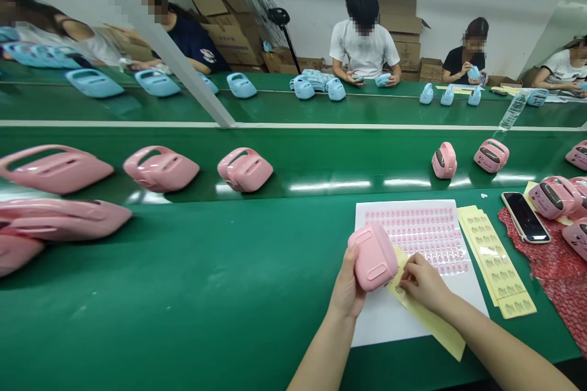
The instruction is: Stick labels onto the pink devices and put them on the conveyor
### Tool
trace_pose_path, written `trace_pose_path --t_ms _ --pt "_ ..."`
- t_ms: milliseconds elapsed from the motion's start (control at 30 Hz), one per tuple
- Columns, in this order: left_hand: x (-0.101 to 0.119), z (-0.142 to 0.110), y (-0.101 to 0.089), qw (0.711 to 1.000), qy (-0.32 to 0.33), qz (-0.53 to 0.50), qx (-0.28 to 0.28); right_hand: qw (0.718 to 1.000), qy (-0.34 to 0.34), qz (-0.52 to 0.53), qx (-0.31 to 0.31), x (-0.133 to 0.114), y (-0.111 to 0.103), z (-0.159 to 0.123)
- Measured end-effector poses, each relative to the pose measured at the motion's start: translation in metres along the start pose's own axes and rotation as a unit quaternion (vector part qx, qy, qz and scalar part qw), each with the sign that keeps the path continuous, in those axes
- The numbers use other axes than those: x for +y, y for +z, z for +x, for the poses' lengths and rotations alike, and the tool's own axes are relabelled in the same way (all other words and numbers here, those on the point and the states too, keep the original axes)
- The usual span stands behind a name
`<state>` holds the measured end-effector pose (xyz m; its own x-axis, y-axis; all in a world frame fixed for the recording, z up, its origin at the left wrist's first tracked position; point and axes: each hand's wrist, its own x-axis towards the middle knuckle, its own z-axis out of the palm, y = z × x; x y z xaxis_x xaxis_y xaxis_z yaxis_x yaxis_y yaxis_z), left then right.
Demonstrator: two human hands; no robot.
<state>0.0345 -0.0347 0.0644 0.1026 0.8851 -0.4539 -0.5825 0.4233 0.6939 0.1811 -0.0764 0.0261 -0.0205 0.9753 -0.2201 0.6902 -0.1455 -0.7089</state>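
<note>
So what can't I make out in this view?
- Front of the held pink device: head view, turned away from the camera.
- Right hand's fingertips: head view, too small to tell what they pinch.
- Leftmost pink devices: head view, some cut off by the left edge.
- Print on the yellow sheets: head view, too small to read.

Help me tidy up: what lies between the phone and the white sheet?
The head view shows overlapping yellow sticker strips beside the white sheet, then a narrow bit of green table and an edge of red wrap.
</note>
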Motion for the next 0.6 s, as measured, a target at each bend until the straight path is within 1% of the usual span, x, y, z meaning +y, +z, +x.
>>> trace_pose_path --t_ms 100,233,300,367,433,500,600 --pt "-0.002 0.003 -0.001 1.0 0.005 0.014 -0.011 0.994 0.017 0.104 -0.01 0.005 -0.008 -0.001" --pt "-0.004 0.004 -0.003 0.999 0.01 0.03 -0.01 0.98 0.017 0.189 -0.055 0.007 -0.02 0.0" --pt "-0.006 0.003 -0.004 0.999 0.011 0.037 -0.017 0.977 0.019 0.207 -0.056 0.006 -0.022 0.0" --pt "-0.007 0.003 -0.004 0.999 0.017 0.043 -0.022 0.983 0.026 0.177 -0.031 0.005 -0.02 0.001" --pt "-0.007 0.003 -0.004 0.998 0.028 0.045 -0.021 0.994 0.026 0.111 0.002 0.003 -0.012 0.002" --pt "-0.008 0.002 -0.003 0.998 0.038 0.046 -0.019 0.999 0.007 0.029 0.03 0.002 -0.001 0.003" --pt "-0.008 0.003 -0.004 0.998 0.039 0.051 -0.024 0.995 -0.032 -0.077 0.059 0.004 0.016 0.001"
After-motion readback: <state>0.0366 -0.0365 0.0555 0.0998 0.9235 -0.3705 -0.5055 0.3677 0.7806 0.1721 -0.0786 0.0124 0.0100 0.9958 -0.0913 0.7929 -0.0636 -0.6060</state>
